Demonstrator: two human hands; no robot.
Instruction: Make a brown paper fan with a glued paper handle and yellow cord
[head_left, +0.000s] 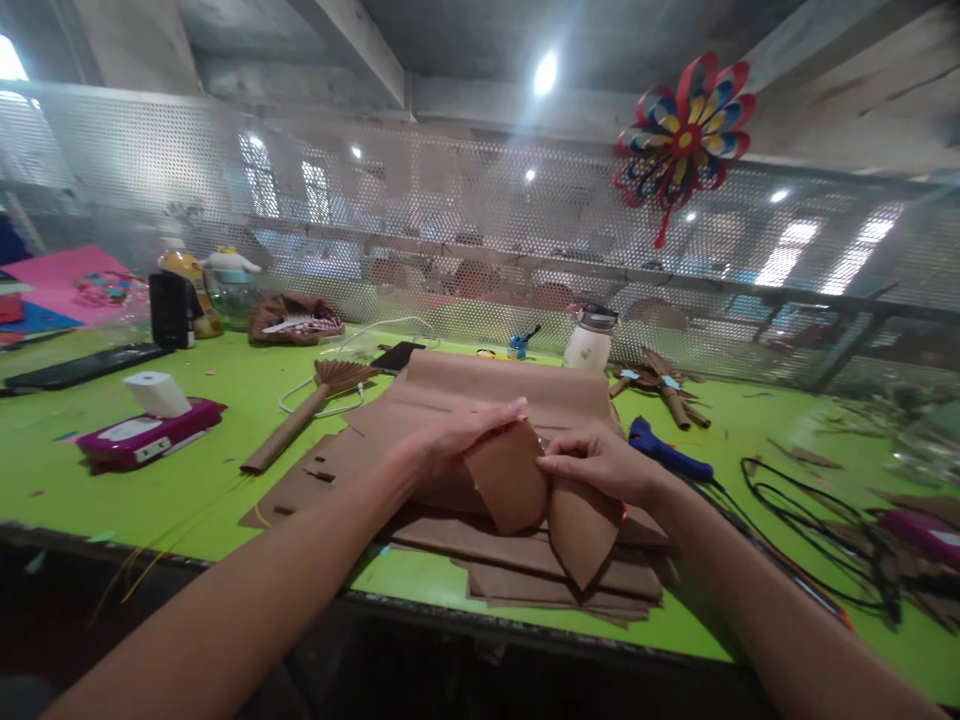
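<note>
My left hand (pixel 480 432) is closed on a cut piece of brown paper (pixel 510 480), the fingers lying behind its top edge. My right hand (pixel 596 458) pinches at the right edge of that piece, thumb and fingertips together. Below its palm hangs a second, pointed brown paper piece (pixel 586 535). A small shiny bit shows by the right fingertips and a spot of red beside the palm; what they belong to is hidden. Both hands are over a stack of brown paper sheets (pixel 555 590), with a large curled sheet (pixel 510 378) behind.
To the right lie a blue glue gun (pixel 671 455) and a coiled black cable (pixel 810 530). Rolled-paper stems (pixel 289 430) and a purple box (pixel 150 440) are on the left. A lidded jar (pixel 591 340) stands before the mesh screen (pixel 450 220). The green table's front edge (pixel 420 610) is close.
</note>
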